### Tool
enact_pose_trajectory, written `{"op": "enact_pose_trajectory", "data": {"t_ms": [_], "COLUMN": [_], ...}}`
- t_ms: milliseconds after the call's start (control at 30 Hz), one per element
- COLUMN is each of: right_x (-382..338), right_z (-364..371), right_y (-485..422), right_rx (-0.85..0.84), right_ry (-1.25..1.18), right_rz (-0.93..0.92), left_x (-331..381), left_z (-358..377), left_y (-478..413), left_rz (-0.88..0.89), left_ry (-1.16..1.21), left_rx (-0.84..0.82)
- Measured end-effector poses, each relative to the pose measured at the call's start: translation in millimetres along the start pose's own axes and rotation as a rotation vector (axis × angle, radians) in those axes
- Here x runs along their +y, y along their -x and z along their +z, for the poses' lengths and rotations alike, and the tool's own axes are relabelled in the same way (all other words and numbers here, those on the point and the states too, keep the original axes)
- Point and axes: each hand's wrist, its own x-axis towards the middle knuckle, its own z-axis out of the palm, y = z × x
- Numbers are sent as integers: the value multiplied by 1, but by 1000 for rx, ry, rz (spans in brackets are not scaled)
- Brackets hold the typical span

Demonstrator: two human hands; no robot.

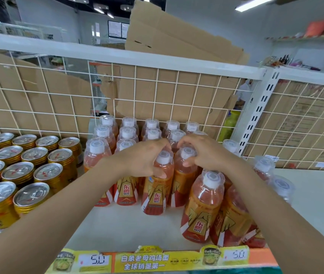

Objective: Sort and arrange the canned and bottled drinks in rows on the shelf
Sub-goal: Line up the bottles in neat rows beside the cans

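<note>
Several orange bottled drinks with white caps stand in rows at the middle of the white shelf (117,224). My left hand (139,159) grips the neck of one front bottle (155,192). Just to its right, my right hand (202,153) curls round the top of the neighbouring bottle (182,175). A looser group of the same bottles (202,206) stands at the front right, not lined up. Gold cans (26,171) with silver tops fill the shelf's left side in neat rows.
A white wire grid (157,91) backed with cardboard closes the rear of the shelf. A slotted upright post (256,115) stands to the right. Price labels (157,260) run along the front edge. Bare shelf lies at the front middle and far right.
</note>
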Motion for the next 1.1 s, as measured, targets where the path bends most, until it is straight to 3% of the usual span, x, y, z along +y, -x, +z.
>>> {"op": "enact_pose_trajectory", "data": {"t_ms": [533,767,1100], "right_x": [7,4,-9], "right_z": [-5,3,0], "right_y": [-12,-9,-17], "right_rx": [-161,-170,-233], "right_ry": [-108,-60,-126], "right_rz": [-86,124,-26], "left_x": [-14,-24,-27], "left_z": [-11,-12,-11], "left_y": [-18,-15,-13], "left_rz": [-14,7,57], "left_ry": [-166,-150,-174], "left_rx": [21,41,84]}}
